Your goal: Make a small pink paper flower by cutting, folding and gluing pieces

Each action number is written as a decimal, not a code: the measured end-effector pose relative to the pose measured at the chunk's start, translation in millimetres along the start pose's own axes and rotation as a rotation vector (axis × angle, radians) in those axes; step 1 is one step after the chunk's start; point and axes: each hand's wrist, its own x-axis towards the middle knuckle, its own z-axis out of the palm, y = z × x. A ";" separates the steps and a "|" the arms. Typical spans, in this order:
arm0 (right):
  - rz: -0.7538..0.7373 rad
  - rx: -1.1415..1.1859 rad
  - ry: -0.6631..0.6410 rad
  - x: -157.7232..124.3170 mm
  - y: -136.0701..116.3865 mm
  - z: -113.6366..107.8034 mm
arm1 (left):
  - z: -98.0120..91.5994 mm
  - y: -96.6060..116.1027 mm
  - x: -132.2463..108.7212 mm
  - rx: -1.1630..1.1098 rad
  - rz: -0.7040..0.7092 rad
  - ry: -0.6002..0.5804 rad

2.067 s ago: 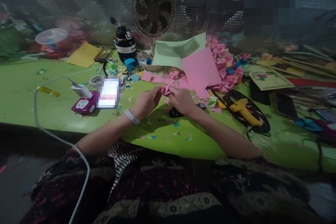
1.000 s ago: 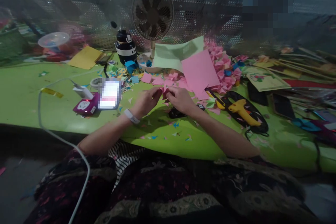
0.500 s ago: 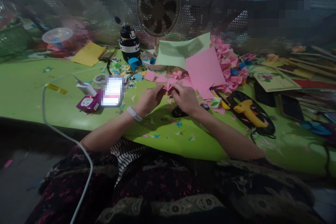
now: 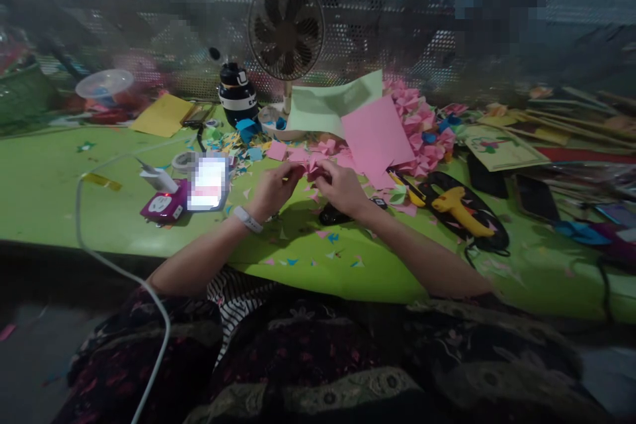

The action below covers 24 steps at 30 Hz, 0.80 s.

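Observation:
Between my two hands, a small folded piece of pink paper [image 4: 309, 165] is held above the green table [image 4: 318, 262]. My left hand [image 4: 274, 192], with a pale band at the wrist, is closed on its left side. Fingers of my right hand [image 4: 340, 187] pinch the right side. Exact folds are too small to make out. Just behind lie pink paper squares [image 4: 277, 150] and a large sheet of pink paper [image 4: 376, 132]. Under my right wrist a black object [image 4: 334, 214] is partly hidden.
A lit phone [image 4: 207, 183] and a purple power socket [image 4: 165, 207] lie left, with a white cable [image 4: 124, 272]. At the right are a yellow glue gun [image 4: 462, 212], a cutter [image 4: 406, 187] and a pink folded-paper pile [image 4: 422, 122]. A fan [image 4: 286, 30] and a bottle [image 4: 237, 96] stand behind.
The camera view has shifted, so the scene sits slightly lower and to the left. Both hands stay on the pink paper, with the fingers slightly rearranged.

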 end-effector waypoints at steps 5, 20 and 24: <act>-0.008 0.162 0.047 2.6 4.0 -6.9 | -1.7 -6.9 -1.0 0.052 0.120 0.024; -0.123 0.086 0.200 7.4 14.6 -0.9 | -2.6 -12.2 3.8 0.004 0.219 0.066; -0.186 0.068 0.195 6.5 13.4 0.6 | -1.7 -11.2 4.0 0.013 0.230 0.082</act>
